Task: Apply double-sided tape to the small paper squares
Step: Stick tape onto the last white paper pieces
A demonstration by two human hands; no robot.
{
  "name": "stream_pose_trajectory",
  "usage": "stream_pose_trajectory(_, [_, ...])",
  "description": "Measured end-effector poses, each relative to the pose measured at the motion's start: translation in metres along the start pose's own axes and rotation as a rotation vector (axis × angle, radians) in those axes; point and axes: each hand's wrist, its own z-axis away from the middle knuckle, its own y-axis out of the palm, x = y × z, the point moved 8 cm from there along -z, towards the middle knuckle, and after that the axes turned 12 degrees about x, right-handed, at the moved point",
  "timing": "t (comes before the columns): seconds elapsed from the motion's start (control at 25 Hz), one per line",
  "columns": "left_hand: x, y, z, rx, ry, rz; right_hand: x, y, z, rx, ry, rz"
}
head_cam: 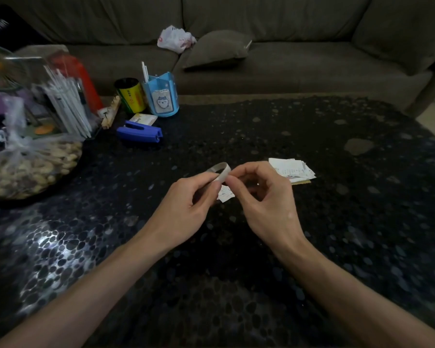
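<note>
A thin tape roll is held above the middle of the worktop, a small paper square just beneath it. The left hand has its grip curled round the roll; the right hand pinches its rim. More paper squares lie piled nearer the right edge.

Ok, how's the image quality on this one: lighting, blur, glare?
Head view: dim overall; glare on the table at lower left; bag of peanuts at the left edge blurred; left hand, right hand and tape roll reasonably sharp.
</note>
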Motion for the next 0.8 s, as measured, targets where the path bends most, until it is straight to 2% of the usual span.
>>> stream_pose_trajectory(0.2, [0.003, -0.003, 0.000, -0.014, -0.012, 0.026, 0.000, 0.001, 0.006, -0.061, 0.030, -0.096])
stream_pose_trajectory(0.48, [0.003, -0.003, 0.002, -0.001, -0.037, -0.024, 0.017, 0.003, 0.009, -0.041, -0.153, 0.324])
stream_pose_trajectory(0.56, [0.001, -0.001, 0.003, 0.029, -0.049, -0.045, 0.015, 0.000, 0.006, -0.022, -0.120, 0.261])
stream_pose_trajectory(0.68, [-0.001, -0.003, 0.002, 0.027, -0.046, -0.056, 0.002, -0.004, -0.003, 0.031, 0.013, 0.021])
stream_pose_trajectory(0.8, [0.002, -0.006, 0.002, -0.009, -0.037, -0.043, -0.002, -0.007, -0.002, -0.028, 0.050, -0.053])
